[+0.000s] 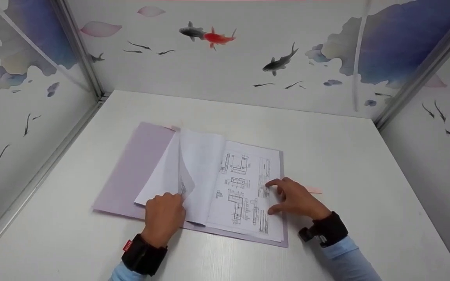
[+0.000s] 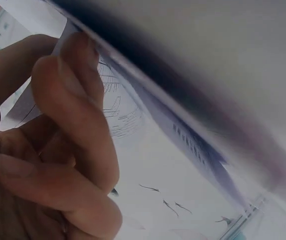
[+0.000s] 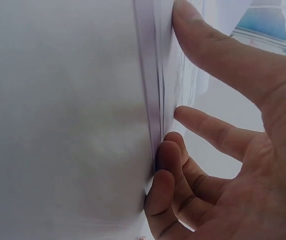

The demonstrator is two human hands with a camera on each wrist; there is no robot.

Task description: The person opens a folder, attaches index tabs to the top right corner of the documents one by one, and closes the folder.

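A lilac folder lies spread on the table, with white pages inside. On its right side a sheet with technical drawings faces up. One page curves over near the middle, and beside it another page leans left. My left hand pinches a page by its lower edge; in the left wrist view the other fingers are curled. At the right margin of the drawing sheet, my right hand rests with thumb and index fingertip on the paper. Its other fingertips touch the folder's edge and the tabletop.
A pink strip sticks out beyond the folder's right side, partly behind the right hand. The white table is bounded by panels painted with fish at the back and both sides. Metal posts stand at the back corners.
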